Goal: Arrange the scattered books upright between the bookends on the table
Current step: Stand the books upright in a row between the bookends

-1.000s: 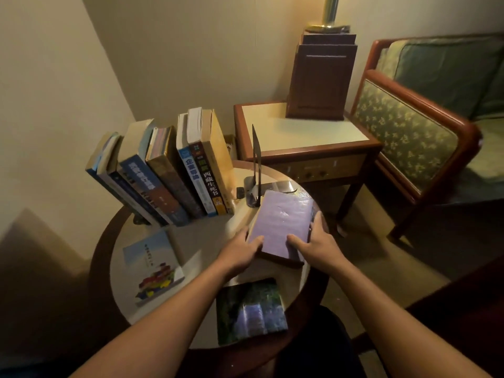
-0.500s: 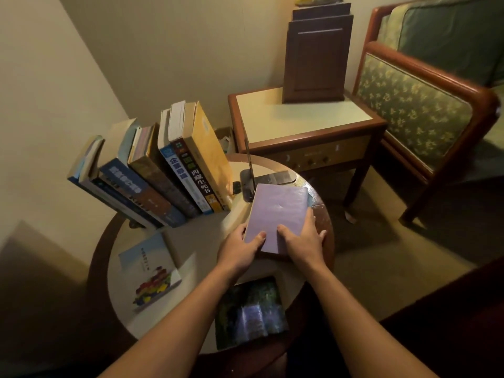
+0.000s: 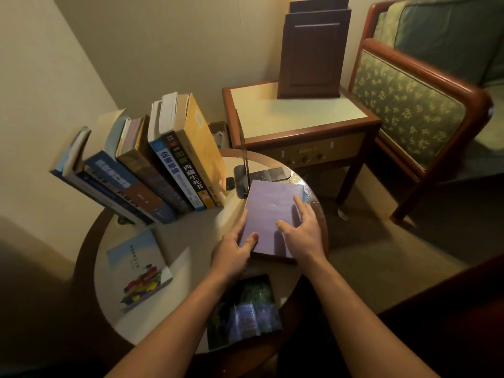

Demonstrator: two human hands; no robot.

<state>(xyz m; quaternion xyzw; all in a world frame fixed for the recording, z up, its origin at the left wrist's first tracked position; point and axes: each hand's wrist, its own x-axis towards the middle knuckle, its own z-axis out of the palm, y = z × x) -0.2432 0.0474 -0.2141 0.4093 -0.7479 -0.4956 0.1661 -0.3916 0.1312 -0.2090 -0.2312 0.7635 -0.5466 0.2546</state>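
Although a row of books is already stood on the round table at centre left of the frame, it is noted to lean hard toward the left, not truly upright. A gap is left between its yellow end volume and the black bookend at centre. The other bookend is mostly hidden behind the row. Three books are counted as not yet stood, all lying flat on the table. These are a pale illustrated book at lower left, a dark green book at the near rim in lower centre, and the purple book right of centre. The task is judged well past half done: the three flat books are to be stood in, and the row likely squared up. The purple book is found directly under both hands, its far corner touching the bookend's base plate. Its left edge is gripped by the left hand, thumb on the cover and fingers curled along the side. The right hand is laid flat on the cover near the right edge, fingers spread and straight, nothing clasped. Lifting this book is judged to be the step in hand. Whether anything lies beneath it cannot be told.
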